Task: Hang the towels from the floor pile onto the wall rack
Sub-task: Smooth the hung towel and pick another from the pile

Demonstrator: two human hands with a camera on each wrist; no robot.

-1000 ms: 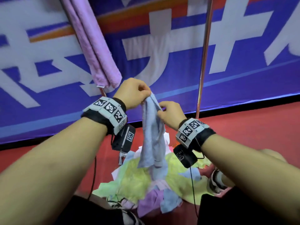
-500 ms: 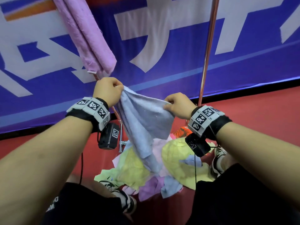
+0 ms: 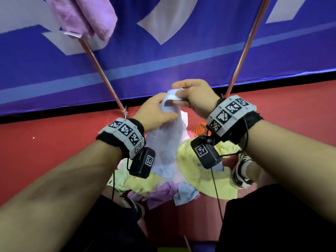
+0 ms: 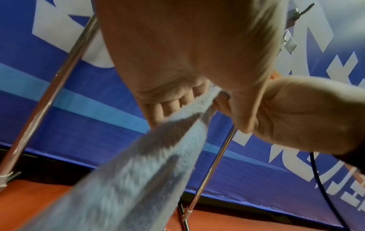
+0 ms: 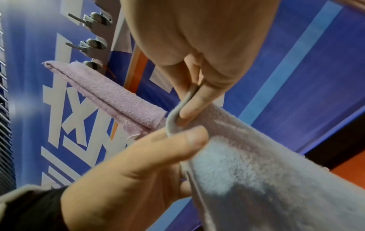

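Note:
A light blue towel [image 3: 164, 142] hangs from both hands above the floor pile [image 3: 201, 180] of yellow, purple and blue towels. My left hand [image 3: 160, 113] grips its upper part, fingers curled round the cloth [image 4: 138, 171]. Close beside it, my right hand [image 3: 175, 94] pinches the folded top edge [image 5: 177, 112] between thumb and fingers. The left thumb [image 5: 168, 150] presses on the same towel just below that pinch. A purple towel [image 3: 81, 15] hangs folded from a wall rack hook [image 5: 88, 64]; two hooks [image 5: 94, 20] above it are bare.
Two slanted metal rods [image 3: 101, 70] [image 3: 245, 46] run down to the red floor [image 3: 45, 142] in front of the blue banner wall [image 3: 163, 60]. My shoe [image 3: 241, 171] and knees flank the pile. Cables dangle from both wrist cameras.
The hands, spread apart with the towel stretched between them half a second ago, have come together and lower down, so the towel's top edge is now folded over. The view has tilted downward.

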